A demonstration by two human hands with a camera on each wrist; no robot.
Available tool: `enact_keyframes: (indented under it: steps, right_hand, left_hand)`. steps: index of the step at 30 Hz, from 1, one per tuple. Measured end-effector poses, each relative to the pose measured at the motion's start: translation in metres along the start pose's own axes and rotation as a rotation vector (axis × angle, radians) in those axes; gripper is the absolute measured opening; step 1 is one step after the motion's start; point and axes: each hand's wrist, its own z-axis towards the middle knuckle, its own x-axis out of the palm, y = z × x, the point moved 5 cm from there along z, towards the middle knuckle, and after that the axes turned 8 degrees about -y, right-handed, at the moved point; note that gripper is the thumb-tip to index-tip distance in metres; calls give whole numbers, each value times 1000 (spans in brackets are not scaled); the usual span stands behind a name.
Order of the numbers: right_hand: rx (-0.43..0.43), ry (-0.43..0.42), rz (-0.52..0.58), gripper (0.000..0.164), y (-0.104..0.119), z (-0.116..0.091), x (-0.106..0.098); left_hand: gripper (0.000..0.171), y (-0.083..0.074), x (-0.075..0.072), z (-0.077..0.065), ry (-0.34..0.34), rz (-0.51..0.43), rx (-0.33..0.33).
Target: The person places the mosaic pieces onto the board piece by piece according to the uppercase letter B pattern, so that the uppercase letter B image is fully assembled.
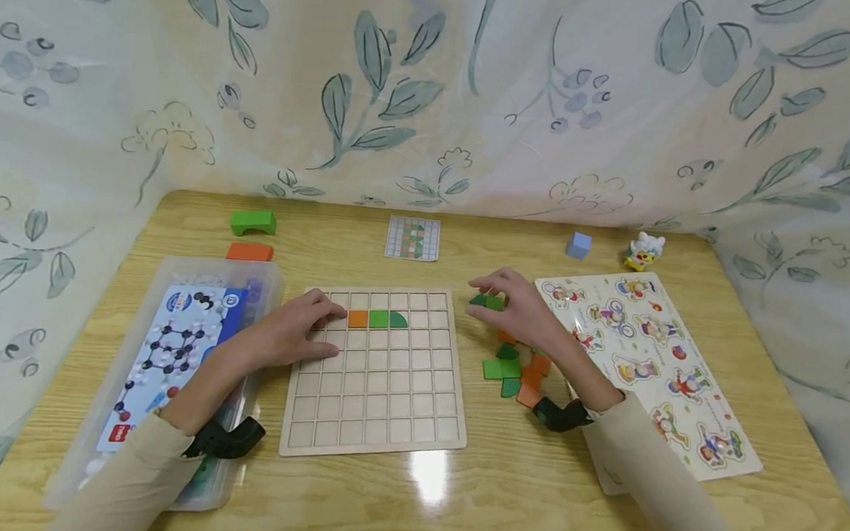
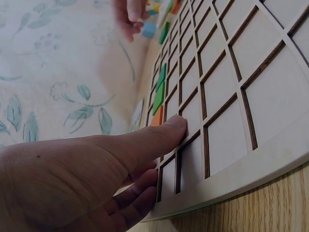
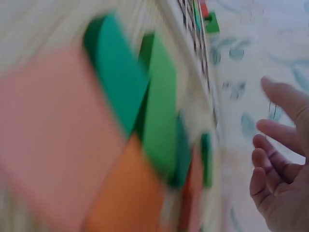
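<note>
Both hands flank grid board (image 1: 378, 376) — L hand (image 1: 293, 330) on edge.

Blur and hands are hiding much of the tile work

The right wrist view is smearing the loose tiles (image 3: 145, 121) into soft colour, so their shapes are staying unclear. The right hand (image 1: 521, 308) is covering part of the green piece (image 1: 487, 301) at its 9 o'clock; the left hand (image 1: 297, 332) is masking the grid board (image 1: 380, 409) corner.

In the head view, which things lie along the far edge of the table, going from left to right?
Green block → pattern card → blue cube → small toy figure.
</note>
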Motion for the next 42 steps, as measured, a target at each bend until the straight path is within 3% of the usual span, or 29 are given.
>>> enact_keyframes:
  steps: [6, 18, 29, 42]
  right_hand:
    - [101, -32, -15, 52, -31, -10, -16]
    - [106, -61, -24, 45, -65, -16, -17]
    - [90, -54, 62, 34, -79, -17, -9]
    - [67, -60, -23, 39, -79, -17, -8]
  left_hand:
    - [49, -1, 1, 1, 15, -5, -6]
    - [48, -3, -1, -1, 3, 1, -4]
    - [48, -1, 0, -2, -2, 4, -9]
    - [50, 0, 1, 0, 0, 9, -17]
